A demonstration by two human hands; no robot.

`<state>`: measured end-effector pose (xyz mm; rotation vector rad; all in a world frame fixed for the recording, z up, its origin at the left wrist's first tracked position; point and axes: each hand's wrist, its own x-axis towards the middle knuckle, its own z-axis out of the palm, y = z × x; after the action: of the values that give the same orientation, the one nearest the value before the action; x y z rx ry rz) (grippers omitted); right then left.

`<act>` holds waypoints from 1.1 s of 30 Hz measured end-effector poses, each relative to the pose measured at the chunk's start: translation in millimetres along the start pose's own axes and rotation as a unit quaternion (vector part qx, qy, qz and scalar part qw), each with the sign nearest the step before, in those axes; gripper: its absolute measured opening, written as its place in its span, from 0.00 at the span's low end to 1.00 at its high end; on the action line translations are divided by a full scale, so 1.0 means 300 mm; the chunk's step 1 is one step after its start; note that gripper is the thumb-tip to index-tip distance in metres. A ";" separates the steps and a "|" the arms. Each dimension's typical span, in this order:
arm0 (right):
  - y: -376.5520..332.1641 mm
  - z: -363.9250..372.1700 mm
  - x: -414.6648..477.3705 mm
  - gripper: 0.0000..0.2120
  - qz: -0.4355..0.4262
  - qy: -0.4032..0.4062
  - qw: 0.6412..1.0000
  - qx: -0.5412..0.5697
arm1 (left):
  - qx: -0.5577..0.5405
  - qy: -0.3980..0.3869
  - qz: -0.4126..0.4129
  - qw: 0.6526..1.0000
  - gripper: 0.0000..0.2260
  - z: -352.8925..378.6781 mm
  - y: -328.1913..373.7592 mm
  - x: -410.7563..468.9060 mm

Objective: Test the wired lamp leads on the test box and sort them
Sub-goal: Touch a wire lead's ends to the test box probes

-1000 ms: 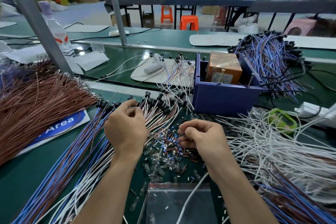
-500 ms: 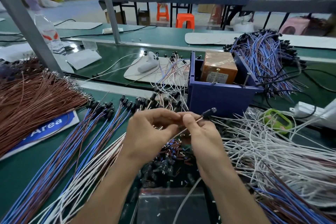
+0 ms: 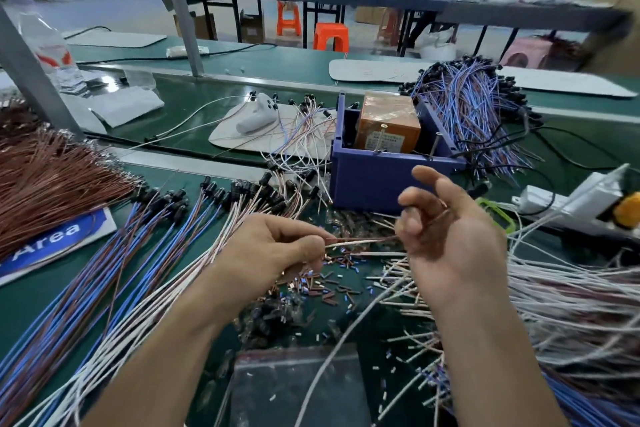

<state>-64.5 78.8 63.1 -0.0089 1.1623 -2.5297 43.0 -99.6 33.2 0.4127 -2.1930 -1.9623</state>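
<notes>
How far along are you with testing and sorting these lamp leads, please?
Possibly done: a heap of blue-brown leads lies beyond the test box. In hand: the left hand pinches one lead that reaches the right hand, short of the box. Left: many fanned leads at the left.

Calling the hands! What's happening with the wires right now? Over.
Left hand pinches one lead. Right hand at its far end, blurred, grip unclear. Lead short of the test box. Nothing blocking.
</notes>
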 end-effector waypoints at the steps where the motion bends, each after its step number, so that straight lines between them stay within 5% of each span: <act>1: -0.009 -0.009 -0.002 0.13 0.000 -0.014 0.999 -0.044 | 0.012 0.018 0.002 1.000 0.08 0.007 -0.001 -0.003; 4: -0.005 -0.006 -0.006 0.13 -0.032 -0.052 0.957 -0.285 | 0.141 0.114 0.062 0.982 0.07 0.041 -0.009 -0.005; 8: 0.008 -0.014 -0.034 0.06 -0.075 -0.159 0.766 -0.619 | 0.193 0.125 0.191 0.954 0.12 0.083 -0.020 -0.022; 11: 0.013 -0.063 -0.055 0.04 -0.057 -0.178 0.707 -0.682 | 0.184 0.093 0.214 0.955 0.11 0.094 -0.018 -0.025; 16: -0.011 -0.114 -0.061 0.06 -0.035 -0.175 0.791 -0.585 | 0.133 0.068 0.150 0.977 0.09 0.097 -0.014 -0.020; 24: -0.070 -0.159 -0.053 0.08 -0.063 -0.089 0.854 -0.508 | 0.078 0.127 0.069 0.986 0.05 0.050 -0.016 -0.022; 29: -0.103 -0.179 -0.044 0.08 -0.084 -0.015 0.899 -0.430 | 0.045 -0.041 -0.002 0.998 0.12 0.027 -0.022 -0.036; 33: -0.119 -0.191 -0.039 0.08 -0.085 0.023 0.909 -0.407 | -0.086 0.080 -0.028 0.993 0.10 -0.039 -0.014 -0.023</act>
<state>-73.5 146.0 52.9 -0.2697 2.2239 -1.9826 53.6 -109.0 30.7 0.5889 -1.9169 -2.0488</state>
